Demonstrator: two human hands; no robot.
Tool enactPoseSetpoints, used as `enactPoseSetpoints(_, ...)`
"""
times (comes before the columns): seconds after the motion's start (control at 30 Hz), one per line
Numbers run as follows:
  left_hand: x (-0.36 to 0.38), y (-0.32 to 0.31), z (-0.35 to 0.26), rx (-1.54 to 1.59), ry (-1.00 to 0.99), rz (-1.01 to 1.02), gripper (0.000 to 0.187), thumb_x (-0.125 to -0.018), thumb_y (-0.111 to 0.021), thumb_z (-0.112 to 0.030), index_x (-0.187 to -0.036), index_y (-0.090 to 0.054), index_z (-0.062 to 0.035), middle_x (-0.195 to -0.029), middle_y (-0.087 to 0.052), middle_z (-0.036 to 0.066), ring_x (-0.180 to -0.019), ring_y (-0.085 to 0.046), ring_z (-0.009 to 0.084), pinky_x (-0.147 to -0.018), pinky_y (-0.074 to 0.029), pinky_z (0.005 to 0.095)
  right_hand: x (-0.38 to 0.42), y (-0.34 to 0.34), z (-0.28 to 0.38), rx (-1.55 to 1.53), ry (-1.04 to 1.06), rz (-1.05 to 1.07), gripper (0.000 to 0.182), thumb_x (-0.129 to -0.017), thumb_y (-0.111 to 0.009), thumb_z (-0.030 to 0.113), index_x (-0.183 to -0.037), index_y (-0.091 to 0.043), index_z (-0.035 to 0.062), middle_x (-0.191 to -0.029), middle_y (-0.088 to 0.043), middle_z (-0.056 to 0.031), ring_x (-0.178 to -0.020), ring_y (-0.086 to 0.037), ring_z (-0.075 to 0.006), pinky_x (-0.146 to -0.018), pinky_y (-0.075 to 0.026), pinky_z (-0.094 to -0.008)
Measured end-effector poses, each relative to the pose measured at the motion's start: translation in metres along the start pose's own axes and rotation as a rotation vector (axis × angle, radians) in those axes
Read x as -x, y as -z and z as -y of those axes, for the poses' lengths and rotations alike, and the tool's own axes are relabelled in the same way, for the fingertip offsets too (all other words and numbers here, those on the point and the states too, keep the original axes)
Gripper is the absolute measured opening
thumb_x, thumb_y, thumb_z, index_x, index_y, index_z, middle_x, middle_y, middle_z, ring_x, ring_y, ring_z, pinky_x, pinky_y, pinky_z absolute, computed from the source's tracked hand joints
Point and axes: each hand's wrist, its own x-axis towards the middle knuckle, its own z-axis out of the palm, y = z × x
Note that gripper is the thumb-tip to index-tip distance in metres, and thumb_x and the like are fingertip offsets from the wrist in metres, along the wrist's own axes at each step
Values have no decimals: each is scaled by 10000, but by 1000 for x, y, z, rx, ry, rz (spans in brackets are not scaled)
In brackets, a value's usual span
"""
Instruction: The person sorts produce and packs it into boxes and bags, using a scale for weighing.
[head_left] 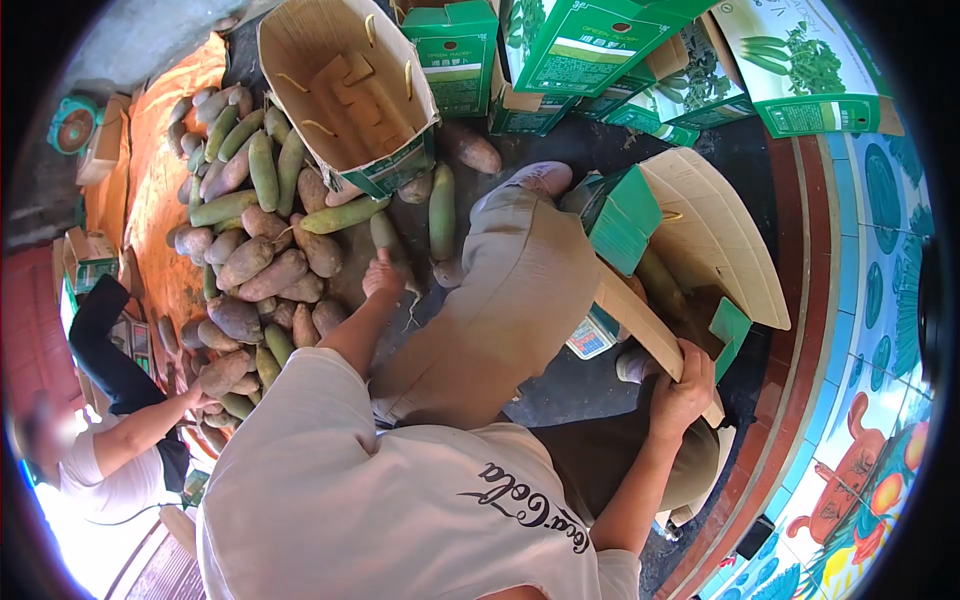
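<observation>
My left hand (383, 277) is closed around a green radish (383, 232) at the near edge of the pile; a thin root trails below my fingers. At the right, my right hand (684, 386) grips the cardboard flap of an open green carton (715, 235). Inside that carton a long radish (660, 280) shows, partly shaded; the rest of its contents is hidden. The pile beside my left hand mixes green radishes (263, 172) with thick brownish-pink roots (245, 262).
An open carton (345, 80) with rope handles stands beyond the pile. More green cartons (590, 45) are stacked behind. Under the right carton, a scale (592, 335) partly shows. Another person (110, 450) reaches into the pile from the left. A tiled wall (870, 300) borders the right.
</observation>
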Motion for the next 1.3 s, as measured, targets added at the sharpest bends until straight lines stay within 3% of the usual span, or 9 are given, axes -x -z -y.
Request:
enactPoseSetpoints(0.07,-3,-3,15,124,176,8,770,-779,-705,-443,-1312,-312,-50,-1210,-567,151,-1086,-612,276,-895,-505,365,-1,0,0,2,6,2,288,-650,-629,-32,-920,-639,70,-893,-648,-94,-850,-608,-314,-761,-481,-403)
enactPoseSetpoints(0.17,-4,-5,27,309,326,83,762,-786,-715,-394,-1319,-281,-65,-1225,-578,163,-1115,-605,250,-904,-502,350,-2,0,2,-6,22,-1,266,-682,-611,-37,-934,-631,44,-877,-639,-123,-835,-607,-330,-759,-480,-399)
enactPoseSetpoints(0.27,-23,-49,38,364,353,160,599,-775,-733,-353,-1218,-451,-66,-1154,-629,166,-1062,-638,248,-846,-534,396,-1,-1,1,0,21,-5,253,-691,-610,-29,-931,-632,48,-875,-639,-119,-837,-607,-326,-756,-480,-400)
enactPoseSetpoints(0.43,-69,-124,68,708,447,654,316,-739,-773,-323,-893,-660,-70,-941,-669,154,-790,-680,280,-664,-564,461,1,-2,0,26,14,-6,286,-657,-624,-32,-924,-632,69,-890,-643,-91,-842,-605,-313,-759,-479,-404)
enactPoseSetpoints(0.67,-24,-84,36,521,482,519,361,-741,-763,-233,-1027,-640,-50,-1005,-649,133,-696,-645,264,-550,-538,422,1,-3,1,24,27,-17,252,-692,-615,-15,-935,-631,52,-895,-638,-111,-851,-603,-327,-761,-478,-405)
enactPoseSetpoints(0.9,-43,-120,40,660,441,536,267,-832,-639,-353,-795,-658,-88,-793,-673,96,-652,-643,272,-578,-533,418,0,-4,1,30,17,-19,242,-688,-616,-10,-921,-630,55,-887,-639,-103,-845,-602,-324,-758,-476,-404)
enactPoseSetpoints(1.17,-5,-43,35,384,-262,400,240,-866,-572,-274,-744,-623,-73,-768,-674,102,-638,-646,242,-567,-520,376,0,-1,-1,30,-4,-35,271,-646,-618,-18,-904,-628,65,-870,-630,-101,-835,-593,-316,-754,-470,-411)
enactPoseSetpoints(1.23,17,-1,32,560,-317,336,241,-874,-556,-254,-731,-614,-69,-762,-674,103,-635,-646,235,-564,-516,365,0,1,-1,13,3,-34,307,-615,-625,-36,-904,-622,64,-870,-618,-104,-831,-581,-318,-744,-463,-417)
enactPoseSetpoints(1.3,37,44,23,1126,-80,332,212,-879,-551,-207,-722,-588,-70,-748,-653,94,-668,-637,234,-609,-519,363,1,4,-1,-5,-5,-23,321,-599,-633,-42,-902,-617,63,-871,-613,-102,-833,-575,-317,-740,-459,-416)
